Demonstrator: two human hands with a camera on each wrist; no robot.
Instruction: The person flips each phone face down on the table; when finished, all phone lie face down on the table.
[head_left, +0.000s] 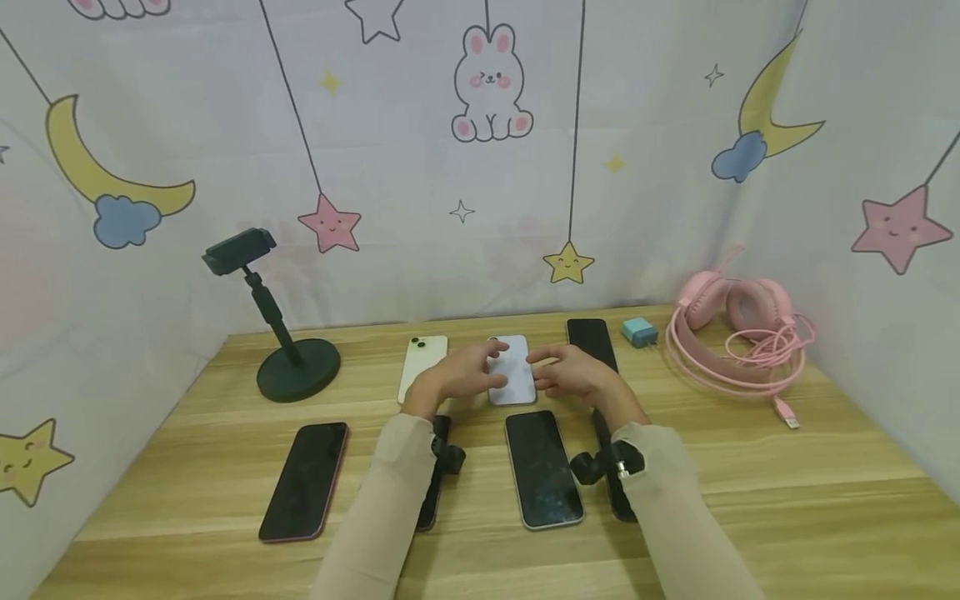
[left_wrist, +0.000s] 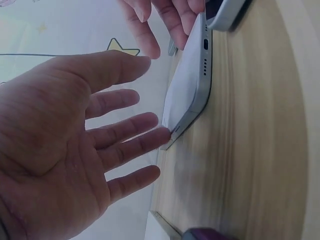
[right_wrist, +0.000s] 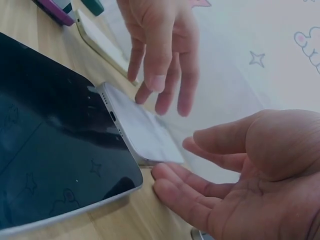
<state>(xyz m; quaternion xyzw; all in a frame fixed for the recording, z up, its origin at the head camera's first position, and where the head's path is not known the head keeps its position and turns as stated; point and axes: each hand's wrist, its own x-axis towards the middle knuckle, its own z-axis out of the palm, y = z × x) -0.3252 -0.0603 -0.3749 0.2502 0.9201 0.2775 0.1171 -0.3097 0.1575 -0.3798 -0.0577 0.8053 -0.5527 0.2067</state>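
Observation:
A pale lavender phone point(head_left: 513, 375) lies back up on the wooden table, between both hands. My left hand point(head_left: 467, 372) is at its left side, fingers extended and spread; in the left wrist view a fingertip is right at the phone's point(left_wrist: 187, 85) long edge. On the opposite side, my right hand point(head_left: 573, 372) has loosely bent fingers close to the edge, thumb apart from them. Neither hand grips the phone point(right_wrist: 142, 125). Just in front of it lies a phone with a dark screen point(head_left: 543, 471), screen up.
A pale green phone point(head_left: 422, 358) and a dark phone point(head_left: 591, 337) flank the middle one. A pink-edged phone point(head_left: 303, 483) lies front left; two more are partly under the wrists. Behind are a black stand point(head_left: 298, 371), a blue charger point(head_left: 640, 332) and pink headphones point(head_left: 759, 304) with a coiled cable.

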